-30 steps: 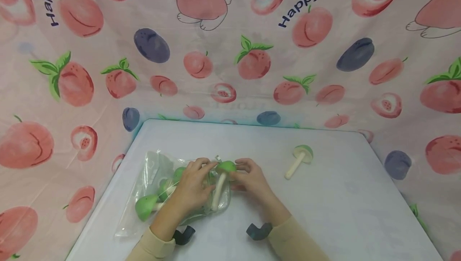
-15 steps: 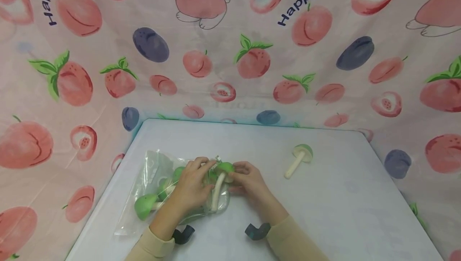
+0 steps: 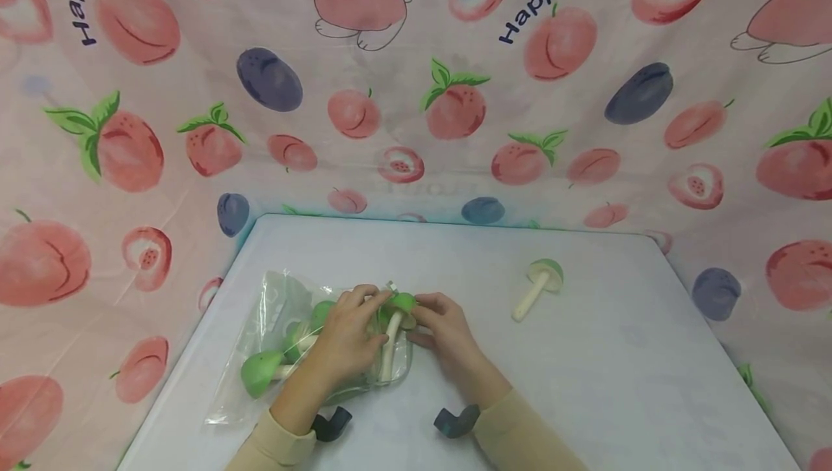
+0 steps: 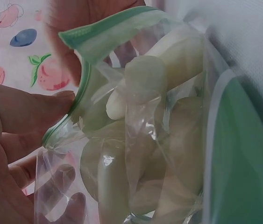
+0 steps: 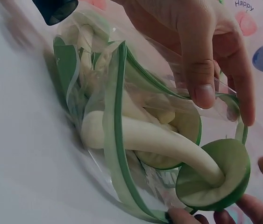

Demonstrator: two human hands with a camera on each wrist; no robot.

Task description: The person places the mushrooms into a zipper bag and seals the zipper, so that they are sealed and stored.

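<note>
Hanging behind and beside the white table (image 3: 617, 377), pink fruit-print fabric (image 3: 390, 66) bears “Happy” twice, while some pale letters at the clear, green-rimmed bag (image 3: 278, 301) are too small to read. One mushroom (image 3: 538, 287) lies alone to the right, and the bag, on the left, holds several more, partly hidden by the left hand (image 3: 354, 326), its thumb and fingers pinching the rim. The right hand (image 3: 448, 326) curves its fingers about the cap of another mushroom (image 5: 178, 145), stem inside the bag's mouth; whether they clamp it cannot be told.
</note>
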